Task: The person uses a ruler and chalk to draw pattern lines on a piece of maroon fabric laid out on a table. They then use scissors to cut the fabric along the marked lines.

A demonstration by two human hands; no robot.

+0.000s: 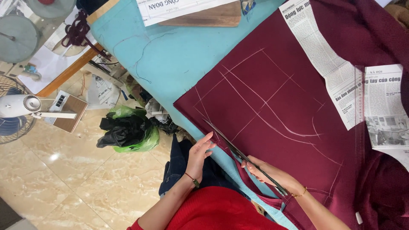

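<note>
One pair of scissors (245,157) is clamped in the right hand's (272,173) grip at lower centre, blades on the maroon fabric (272,98) covering the desk (170,55). The left hand (199,153) is laid open-fingered at the fabric's edge. One green bag (142,142), holding black plastic (117,130), is seen on the floor at left; two newspaper sheets (336,68) lie at upper right.

Around the turquoise table cover (170,55), a green and black bag bundle (128,133) is seen below its edge on the marble floor (76,187), a white fan (17,108) stands far left, a wooden board (213,18) lies at its top, and newspaper sheets (383,106) are spread at its right.
</note>
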